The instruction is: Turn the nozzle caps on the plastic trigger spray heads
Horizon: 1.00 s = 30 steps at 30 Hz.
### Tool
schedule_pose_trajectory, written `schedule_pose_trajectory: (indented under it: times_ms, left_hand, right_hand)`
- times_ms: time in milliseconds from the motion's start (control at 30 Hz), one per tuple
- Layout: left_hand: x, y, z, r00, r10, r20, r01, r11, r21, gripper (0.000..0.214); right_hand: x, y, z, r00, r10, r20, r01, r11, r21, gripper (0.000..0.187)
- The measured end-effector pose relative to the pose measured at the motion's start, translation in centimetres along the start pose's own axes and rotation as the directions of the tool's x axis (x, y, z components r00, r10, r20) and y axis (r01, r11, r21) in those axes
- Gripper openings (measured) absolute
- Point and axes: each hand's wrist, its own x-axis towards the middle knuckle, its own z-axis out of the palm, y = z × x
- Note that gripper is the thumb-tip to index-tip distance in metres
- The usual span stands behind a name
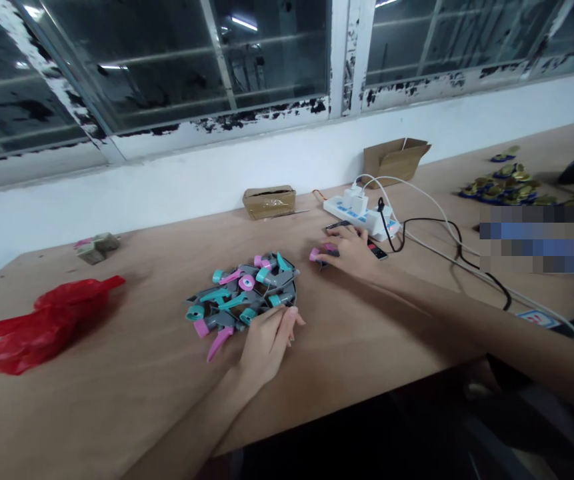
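Observation:
A heap of grey trigger spray heads [247, 283] with pink and teal nozzles and levers lies on the table in front of me. At the near right edge of this heap rests my left hand [269, 340], its fingers loosely bent and a little apart, with nothing visible in them. To the right, my right hand [349, 252] has its fingers closed around a single pink and grey spray head [315, 255] close to the tabletop. The hand hides most of that piece. Just behind and beside the right hand lies a dark phone [377, 251], partly covered by it.
A white power strip [337, 205] with plugs and cables [459, 243] lies beyond my right hand. Cardboard boxes [269, 202] stand by the wall. On the left are a red plastic bag [61, 313] and small blocks [97, 248]; gold-coloured parts [507, 187] lie far right.

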Motion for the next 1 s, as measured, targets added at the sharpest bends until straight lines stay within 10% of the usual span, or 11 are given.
schedule_pose_trajectory:
  times_ms: [267,633,1000]
  left_hand:
    - [0.5,0.1,-0.2,1.000,-0.015,0.012,0.014,0.999,0.043,0.036]
    - [1.9,-0.3,0.6,0.996,0.046,-0.083,-0.029,0.979,0.202,0.014]
    - [1.2,0.7,1.8,0.985,0.111,-0.129,-0.092,0.985,0.143,0.020]
  right_hand:
    - [1.5,-2.2,1.5,0.999,-0.022,0.031,0.024,0.999,-0.046,0.037]
    - [-5.0,-3.6,-5.0,0.961,-0.270,-0.062,0.277,0.931,0.236,0.035]
    - [-7.3,-5.3,-5.8,0.972,-0.234,0.013,0.211,0.897,0.388,0.025]
